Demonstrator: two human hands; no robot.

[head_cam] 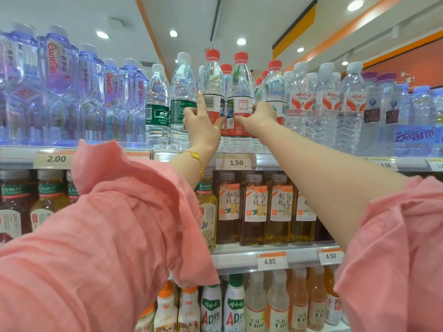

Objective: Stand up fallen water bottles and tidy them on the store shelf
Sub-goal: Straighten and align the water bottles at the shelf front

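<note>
While both arms in loose pink sleeves reach up toward the top shelf (311,157) of a store display, each hand takes hold of its own bottle. The left hand (202,123) is wrapped around the label of a clear plastic water bottle with a red cap (212,77), index finger pointing up along the bottle's left side and thumb pressed across the front. A thin gold chain bracelet (195,158) circles that wrist. The right hand (262,117) is closed around a second clear red-capped water bottle (240,85), thumb on the front of its red and white label, fingers curled behind it. The two bottles stand upright and touch each other at the front edge of the shelf, above a price tag reading 1.50 (236,162). More red-capped bottles stand behind and just to the right. To the left are clear white-capped bottles with green labels (157,104); to the right, white-capped bottles with orange labels (328,99). The shelf below holds amber tea bottles (255,209).
</note>
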